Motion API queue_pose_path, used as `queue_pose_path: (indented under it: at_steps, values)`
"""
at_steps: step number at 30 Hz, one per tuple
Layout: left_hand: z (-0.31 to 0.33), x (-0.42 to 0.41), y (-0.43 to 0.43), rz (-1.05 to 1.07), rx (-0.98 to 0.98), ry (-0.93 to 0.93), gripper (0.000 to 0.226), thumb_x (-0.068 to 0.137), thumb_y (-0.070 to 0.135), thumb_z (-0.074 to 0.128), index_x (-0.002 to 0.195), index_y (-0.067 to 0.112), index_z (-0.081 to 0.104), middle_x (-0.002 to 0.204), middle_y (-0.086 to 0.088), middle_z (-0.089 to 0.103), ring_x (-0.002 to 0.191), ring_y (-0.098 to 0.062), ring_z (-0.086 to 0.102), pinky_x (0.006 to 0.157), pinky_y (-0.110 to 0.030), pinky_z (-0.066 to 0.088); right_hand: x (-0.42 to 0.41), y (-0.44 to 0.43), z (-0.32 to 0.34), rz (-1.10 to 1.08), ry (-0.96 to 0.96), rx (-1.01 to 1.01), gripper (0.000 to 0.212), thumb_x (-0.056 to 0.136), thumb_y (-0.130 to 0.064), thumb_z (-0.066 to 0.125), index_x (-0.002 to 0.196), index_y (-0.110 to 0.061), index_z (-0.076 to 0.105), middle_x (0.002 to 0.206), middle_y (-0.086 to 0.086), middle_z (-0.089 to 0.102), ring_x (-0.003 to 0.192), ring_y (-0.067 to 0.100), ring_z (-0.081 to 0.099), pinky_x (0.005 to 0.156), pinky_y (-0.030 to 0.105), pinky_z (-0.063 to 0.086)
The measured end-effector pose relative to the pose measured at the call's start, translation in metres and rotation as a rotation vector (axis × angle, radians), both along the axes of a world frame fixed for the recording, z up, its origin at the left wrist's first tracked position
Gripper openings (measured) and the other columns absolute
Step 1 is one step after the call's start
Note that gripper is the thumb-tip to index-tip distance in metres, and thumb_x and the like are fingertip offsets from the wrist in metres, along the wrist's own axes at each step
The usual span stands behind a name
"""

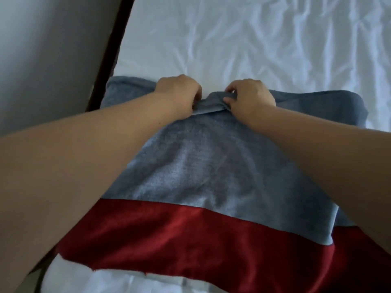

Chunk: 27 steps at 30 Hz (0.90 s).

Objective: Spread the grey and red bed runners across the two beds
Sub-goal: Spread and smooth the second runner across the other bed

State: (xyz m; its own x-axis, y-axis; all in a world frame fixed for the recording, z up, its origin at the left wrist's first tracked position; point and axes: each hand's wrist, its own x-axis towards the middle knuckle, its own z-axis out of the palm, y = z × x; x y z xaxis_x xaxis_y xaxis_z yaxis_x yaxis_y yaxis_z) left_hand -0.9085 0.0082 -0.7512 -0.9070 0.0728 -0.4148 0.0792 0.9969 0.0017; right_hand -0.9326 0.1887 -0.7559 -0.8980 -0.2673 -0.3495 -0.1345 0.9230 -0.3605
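Observation:
A grey and red bed runner (203, 166) lies folded on a bed with a white sheet (254, 43). Its grey part fills the middle of the view and its shiny red band (179, 240) crosses nearer to me. My left hand (179, 92) and my right hand (249, 96) are close together at the runner's far edge. Each pinches a bunched fold of grey cloth between fingers and thumb. Both forearms stretch over the runner and hide its sides.
A dark wooden bed frame edge (108, 60) runs diagonally along the left of the mattress, with a pale grey wall (42, 49) beyond it. The white sheet is wrinkled at the far right. More white bedding (84, 280) shows below the red band.

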Motion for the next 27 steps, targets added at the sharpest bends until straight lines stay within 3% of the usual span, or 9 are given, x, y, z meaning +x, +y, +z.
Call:
queue_pose_path:
  at_steps: [9, 12, 15, 16, 18, 19, 21, 23, 27]
  values:
    - [-0.011, 0.004, 0.005, -0.188, -0.195, 0.038, 0.01, 0.091, 0.022, 0.053, 0.099, 0.017, 0.049, 0.079, 0.001, 0.045, 0.057, -0.019, 0.042, 0.051, -0.032, 0.023, -0.006, -0.019, 0.005, 0.147, -0.101, 0.165, 0.018, 0.096, -0.01, 0.056, 0.113, -0.011, 0.062, 0.112, 0.012, 0.061, 0.09, 0.027, 0.058, 0.07, 0.037, 0.049]
    - [-0.008, -0.002, 0.001, -0.139, -0.137, 0.119, 0.015, 0.094, 0.025, 0.052, 0.099, 0.017, 0.04, 0.093, -0.005, 0.052, 0.06, -0.024, 0.046, 0.055, -0.035, 0.028, -0.013, -0.025, 0.013, 0.041, -0.039, 0.02, 0.019, 0.086, 0.0, 0.052, 0.094, -0.013, 0.062, 0.098, 0.006, 0.061, 0.084, 0.024, 0.056, 0.065, 0.032, 0.046]
    - [0.001, -0.017, -0.011, 0.004, -0.035, 0.297, 0.029, 0.092, 0.02, 0.054, 0.119, 0.013, 0.044, 0.099, -0.014, 0.062, 0.073, -0.036, 0.056, 0.062, -0.041, 0.032, -0.018, -0.026, 0.014, -0.131, 0.106, -0.266, 0.025, 0.073, 0.003, 0.045, 0.069, -0.021, 0.049, 0.084, -0.003, 0.051, 0.068, 0.015, 0.046, 0.05, 0.02, 0.037]
    - [0.001, -0.019, -0.017, 0.067, 0.0, 0.346, 0.036, 0.091, 0.015, 0.054, 0.124, 0.013, 0.042, 0.101, -0.015, 0.06, 0.068, -0.034, 0.053, 0.061, -0.041, 0.032, -0.016, -0.026, 0.011, -0.132, 0.171, -0.33, 0.027, 0.073, 0.004, 0.046, 0.071, -0.022, 0.052, 0.093, -0.003, 0.051, 0.071, 0.014, 0.047, 0.054, 0.021, 0.042]
    - [-0.006, -0.015, -0.024, 0.181, 0.075, 0.381, 0.047, 0.09, 0.01, 0.057, 0.132, 0.017, 0.037, 0.117, -0.018, 0.05, 0.063, -0.03, 0.047, 0.06, -0.041, 0.034, -0.01, -0.026, -0.002, -0.032, 0.224, -0.361, 0.028, 0.082, -0.002, 0.055, 0.096, -0.023, 0.065, 0.129, 0.002, 0.046, 0.097, 0.018, 0.056, 0.083, 0.03, 0.053]
    - [-0.013, -0.01, -0.025, 0.224, 0.086, 0.356, 0.049, 0.094, 0.016, 0.057, 0.137, 0.02, 0.033, 0.129, -0.019, 0.042, 0.072, -0.032, 0.051, 0.065, -0.043, 0.038, -0.007, -0.025, -0.011, 0.062, 0.184, -0.291, 0.033, 0.087, -0.012, 0.059, 0.117, -0.025, 0.065, 0.15, 0.004, 0.033, 0.118, 0.023, 0.053, 0.1, 0.037, 0.048]
    - [-0.03, 0.007, -0.021, 0.269, 0.044, 0.285, 0.053, 0.102, 0.038, 0.047, 0.149, 0.028, 0.025, 0.155, -0.023, 0.018, 0.117, -0.044, 0.047, 0.094, -0.053, 0.04, 0.005, -0.023, -0.031, 0.252, 0.083, -0.051, 0.057, 0.096, -0.039, 0.054, 0.151, -0.033, 0.04, 0.169, 0.0, -0.001, 0.151, 0.028, 0.021, 0.121, 0.049, 0.023]
    - [-0.044, 0.024, -0.009, 0.237, 0.047, 0.273, 0.057, 0.104, 0.053, 0.031, 0.157, 0.037, 0.014, 0.166, -0.019, -0.005, 0.145, -0.047, 0.019, 0.115, -0.059, 0.02, 0.018, -0.018, -0.048, 0.324, 0.073, 0.061, 0.062, 0.102, -0.053, 0.033, 0.16, -0.038, 0.016, 0.169, -0.004, -0.013, 0.156, 0.024, -0.006, 0.124, 0.052, 0.003]
    - [-0.057, 0.054, 0.035, 0.117, 0.225, 0.269, 0.053, 0.107, 0.049, 0.016, 0.158, 0.044, 0.007, 0.17, -0.006, -0.009, 0.155, -0.037, -0.002, 0.121, -0.064, 0.003, 0.034, 0.003, -0.059, 0.303, 0.149, 0.023, 0.059, 0.102, -0.048, 0.022, 0.16, -0.041, 0.011, 0.17, -0.004, -0.006, 0.156, 0.019, -0.007, 0.125, 0.048, -0.001]
